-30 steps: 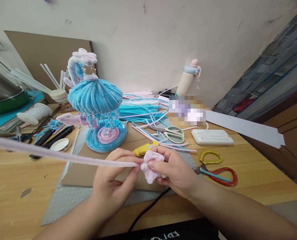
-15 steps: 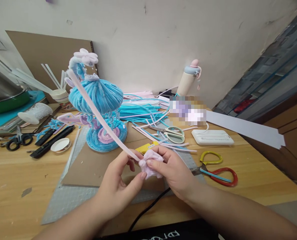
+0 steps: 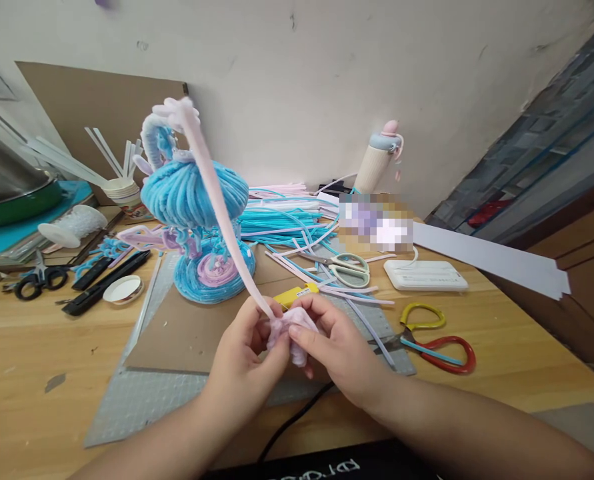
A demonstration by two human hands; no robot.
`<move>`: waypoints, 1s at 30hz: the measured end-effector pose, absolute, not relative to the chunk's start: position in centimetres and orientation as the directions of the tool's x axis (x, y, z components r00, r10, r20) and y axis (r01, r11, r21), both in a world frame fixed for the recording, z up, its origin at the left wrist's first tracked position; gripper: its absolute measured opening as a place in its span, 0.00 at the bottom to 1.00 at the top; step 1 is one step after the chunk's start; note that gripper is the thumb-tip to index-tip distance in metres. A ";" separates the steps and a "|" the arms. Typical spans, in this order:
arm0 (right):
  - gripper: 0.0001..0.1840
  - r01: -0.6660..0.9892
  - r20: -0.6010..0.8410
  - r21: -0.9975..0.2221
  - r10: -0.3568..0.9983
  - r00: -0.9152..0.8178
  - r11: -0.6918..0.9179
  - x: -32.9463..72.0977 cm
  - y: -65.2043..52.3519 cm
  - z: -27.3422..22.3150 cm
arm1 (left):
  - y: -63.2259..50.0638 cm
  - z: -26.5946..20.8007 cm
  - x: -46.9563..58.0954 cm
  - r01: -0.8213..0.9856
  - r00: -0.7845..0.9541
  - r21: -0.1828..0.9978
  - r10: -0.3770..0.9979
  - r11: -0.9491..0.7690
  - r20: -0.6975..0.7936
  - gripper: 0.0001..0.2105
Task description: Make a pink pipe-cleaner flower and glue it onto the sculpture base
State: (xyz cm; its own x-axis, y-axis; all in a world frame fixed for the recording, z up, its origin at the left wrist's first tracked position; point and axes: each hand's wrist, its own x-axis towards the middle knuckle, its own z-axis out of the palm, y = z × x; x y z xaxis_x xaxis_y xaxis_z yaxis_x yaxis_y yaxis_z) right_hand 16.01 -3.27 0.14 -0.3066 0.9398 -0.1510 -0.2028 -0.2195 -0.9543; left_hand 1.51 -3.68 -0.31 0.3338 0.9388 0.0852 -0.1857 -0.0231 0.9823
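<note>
Between my two hands is a small bundle of bent pale pink pipe cleaner, with one long straight end rising up and to the left. My left hand pinches the bundle's left side, where the long end leaves it. On the other side, my right hand grips it with the thumb across the front. Part of the bundle is hidden by the fingers. Behind the long end stands a blue jellyfish-like pipe-cleaner figure on a coiled blue and pink base.
A cardboard sheet lies on a grey cutting mat. Beyond my hands are a yellow tool, pale-handled scissors and blue pipe cleaners. Red-and-yellow scissors and a white power bank lie at right; black scissors at left.
Both hands have shifted slightly left with the bundle. My left thumb now presses against it, and the long end has swung rightward and stands steeper.
</note>
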 end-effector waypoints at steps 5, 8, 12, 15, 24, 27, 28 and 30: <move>0.12 -0.192 0.038 -0.981 0.952 -0.305 -0.022 16.7 -3.3 0.0 | -3.2 -0.5 1.1 -0.165 0.254 0.983 0.959 -0.085 0.125 0.05; 0.13 -0.101 0.187 -0.981 0.945 -0.269 0.166 17.1 -3.2 0.0 | -3.1 -0.3 1.0 -0.164 0.270 0.982 0.953 -0.094 0.137 0.03; 0.18 0.056 0.262 -0.955 0.916 -0.305 0.291 17.3 -3.3 0.1 | -3.1 0.0 0.9 -0.133 0.321 0.986 0.937 -0.100 0.138 0.03; 0.18 0.098 0.311 -0.930 0.902 -0.299 0.353 17.4 -3.4 0.1 | -3.3 0.0 0.7 -0.061 0.329 0.984 0.928 -0.167 0.178 0.03; 0.03 -0.080 0.392 -0.918 0.920 -0.028 0.389 18.1 -2.6 0.3 | -2.7 0.0 -0.2 0.314 0.386 0.690 0.752 -0.652 0.535 0.12; 0.06 -0.102 0.334 -0.940 0.941 -0.062 0.327 18.1 -2.3 0.1 | -2.7 0.1 -0.4 0.402 0.423 0.574 0.701 -0.713 0.574 0.14; 0.07 -0.087 0.333 -0.941 0.940 -0.073 0.326 18.1 -2.3 0.0 | -2.8 0.1 -0.5 0.426 0.432 0.529 0.679 -0.734 0.593 0.14; 0.08 -0.030 0.373 -0.928 0.923 -0.092 0.372 18.1 -2.5 0.0 | -2.9 0.1 -0.7 0.465 0.435 0.437 0.629 -0.770 0.645 0.14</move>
